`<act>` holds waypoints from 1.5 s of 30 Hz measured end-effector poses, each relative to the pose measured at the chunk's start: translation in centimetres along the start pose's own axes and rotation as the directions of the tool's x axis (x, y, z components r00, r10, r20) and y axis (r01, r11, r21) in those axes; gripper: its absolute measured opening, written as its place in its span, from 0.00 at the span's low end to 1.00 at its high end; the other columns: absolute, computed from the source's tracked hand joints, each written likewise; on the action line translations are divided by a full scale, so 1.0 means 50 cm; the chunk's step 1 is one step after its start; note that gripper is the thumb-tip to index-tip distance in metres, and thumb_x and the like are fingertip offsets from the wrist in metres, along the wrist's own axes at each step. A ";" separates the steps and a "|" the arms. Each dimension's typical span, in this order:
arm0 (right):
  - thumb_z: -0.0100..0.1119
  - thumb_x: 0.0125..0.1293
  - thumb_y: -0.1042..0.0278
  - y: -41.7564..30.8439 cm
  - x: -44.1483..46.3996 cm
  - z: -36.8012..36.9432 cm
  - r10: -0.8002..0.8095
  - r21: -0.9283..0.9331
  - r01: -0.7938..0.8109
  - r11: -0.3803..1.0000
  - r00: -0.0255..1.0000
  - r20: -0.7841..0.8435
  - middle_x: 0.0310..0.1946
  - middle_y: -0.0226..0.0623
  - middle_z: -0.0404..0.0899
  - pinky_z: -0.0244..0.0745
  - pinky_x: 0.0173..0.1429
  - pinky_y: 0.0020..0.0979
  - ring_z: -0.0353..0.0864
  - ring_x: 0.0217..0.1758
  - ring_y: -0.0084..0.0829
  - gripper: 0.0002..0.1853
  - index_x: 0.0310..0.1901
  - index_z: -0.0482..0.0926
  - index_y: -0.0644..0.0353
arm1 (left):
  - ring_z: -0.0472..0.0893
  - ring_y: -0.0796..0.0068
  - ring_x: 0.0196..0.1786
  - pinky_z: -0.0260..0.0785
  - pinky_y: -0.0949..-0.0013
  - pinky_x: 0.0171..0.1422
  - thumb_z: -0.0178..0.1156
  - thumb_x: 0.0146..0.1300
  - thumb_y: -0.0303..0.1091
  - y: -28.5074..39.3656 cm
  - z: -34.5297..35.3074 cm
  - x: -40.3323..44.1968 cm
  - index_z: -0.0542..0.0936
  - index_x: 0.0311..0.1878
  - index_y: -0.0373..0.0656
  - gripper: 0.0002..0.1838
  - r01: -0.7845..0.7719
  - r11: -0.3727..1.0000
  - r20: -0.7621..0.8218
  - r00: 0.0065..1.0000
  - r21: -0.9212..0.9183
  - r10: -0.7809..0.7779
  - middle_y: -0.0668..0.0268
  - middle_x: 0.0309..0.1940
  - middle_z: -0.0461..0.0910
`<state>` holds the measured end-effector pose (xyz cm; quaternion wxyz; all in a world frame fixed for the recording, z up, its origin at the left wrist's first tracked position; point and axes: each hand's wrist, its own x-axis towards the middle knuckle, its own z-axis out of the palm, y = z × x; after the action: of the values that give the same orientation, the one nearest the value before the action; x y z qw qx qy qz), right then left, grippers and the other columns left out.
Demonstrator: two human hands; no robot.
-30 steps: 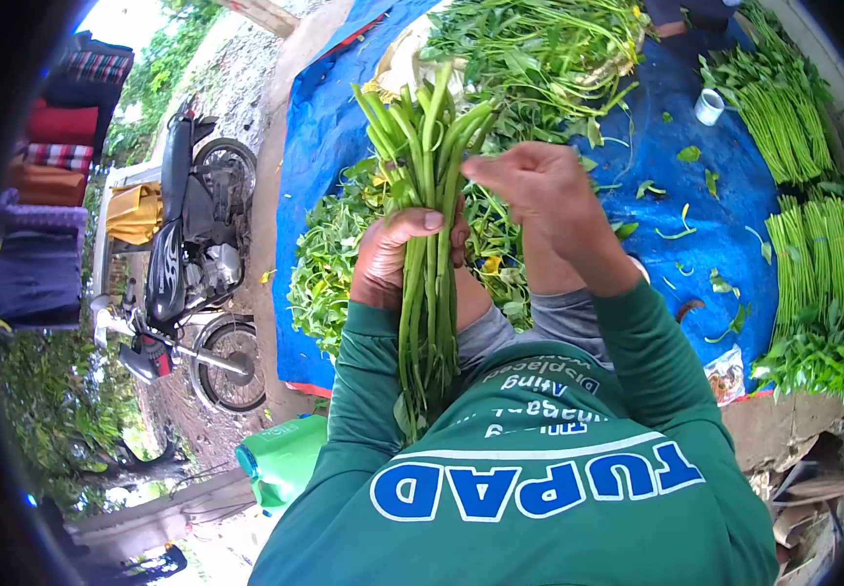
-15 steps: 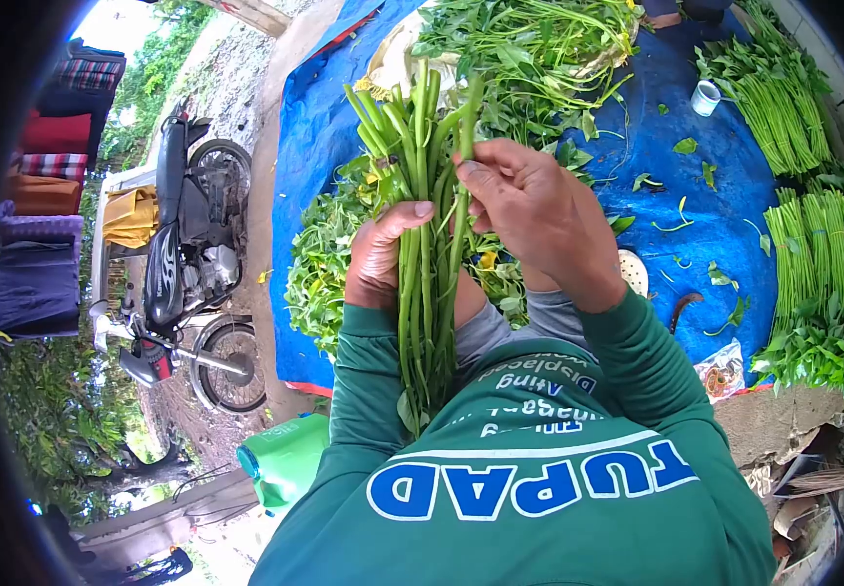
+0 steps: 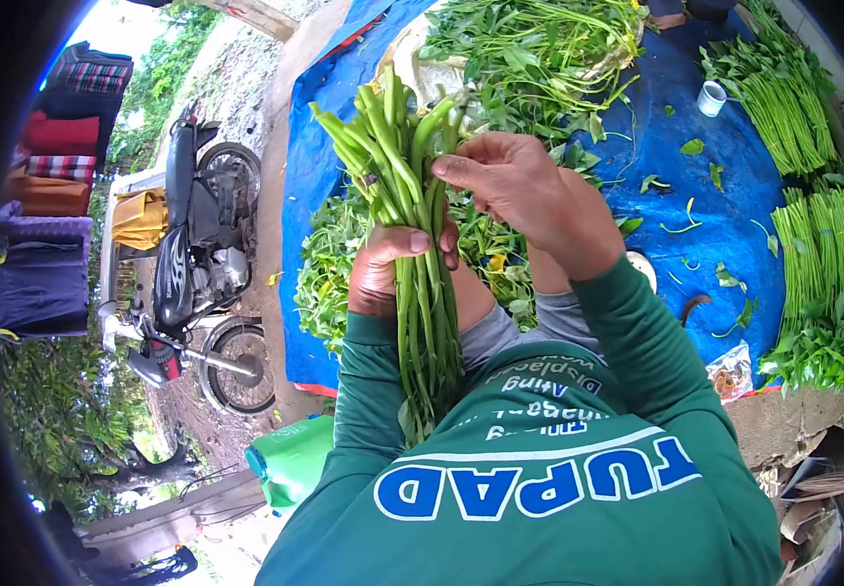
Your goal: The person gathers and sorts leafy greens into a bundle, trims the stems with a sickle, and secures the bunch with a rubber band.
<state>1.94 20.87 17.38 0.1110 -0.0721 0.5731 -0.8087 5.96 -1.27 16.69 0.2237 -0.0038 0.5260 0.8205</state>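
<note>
A bunch of long green stems stands upright in front of the green shirt, thick ends up, leafy ends down at the chest. My left hand is wrapped round its middle, with the thumb across the front. My right hand is at the upper right of the bunch, thumb and forefinger closed at a stem near the top; whether they grip it is hard to make out. Loose leafy greens lie on the blue tarp behind the bunch.
Bundled stems lie along the right edge, near a white cup. A curved brown object and a plastic bag are on the tarp. A motorcycle stands left, a green container lower left. Part of another person shows at top.
My right hand came to the bunch from the right and then moved slightly left along its top. The tops of the stems now lean further left. My left hand keeps its hold.
</note>
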 end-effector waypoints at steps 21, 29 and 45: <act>0.77 0.71 0.67 0.058 0.077 0.020 -0.344 -0.032 0.345 0.938 0.938 0.032 0.48 0.37 0.81 0.82 0.48 0.30 0.82 0.48 0.25 0.21 0.60 0.83 0.67 | 0.84 0.61 0.34 0.84 0.56 0.39 0.75 0.48 0.33 0.024 0.036 -0.012 0.79 0.56 0.33 0.30 -0.029 1.000 -0.030 0.999 -0.004 0.029 0.58 0.33 0.82; 0.85 0.59 0.65 -0.086 0.020 0.063 -0.241 0.125 0.212 0.969 0.915 0.324 0.58 0.44 0.84 0.81 0.69 0.38 0.85 0.64 0.34 0.49 0.77 0.65 0.68 | 0.83 0.60 0.28 0.80 0.60 0.33 0.78 0.39 0.39 0.030 0.065 0.004 0.81 0.51 0.29 0.35 0.126 0.986 0.347 0.925 0.108 -0.156 0.53 0.31 0.84; 0.73 0.53 0.83 -0.096 0.066 0.192 -0.421 0.300 0.418 0.858 0.905 -0.056 0.39 0.32 0.85 0.84 0.40 0.29 0.86 0.37 0.23 0.20 0.48 0.80 0.62 | 0.86 0.74 0.46 0.78 0.63 0.54 0.86 0.55 0.51 0.213 0.151 -0.108 0.89 0.49 0.38 0.29 0.140 0.475 -0.183 0.982 0.869 0.045 0.64 0.42 0.91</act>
<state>0.62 12.80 25.05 -0.0544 -0.1820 0.4111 -0.8916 8.59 -0.38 30.55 0.1681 0.0223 0.8890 0.4253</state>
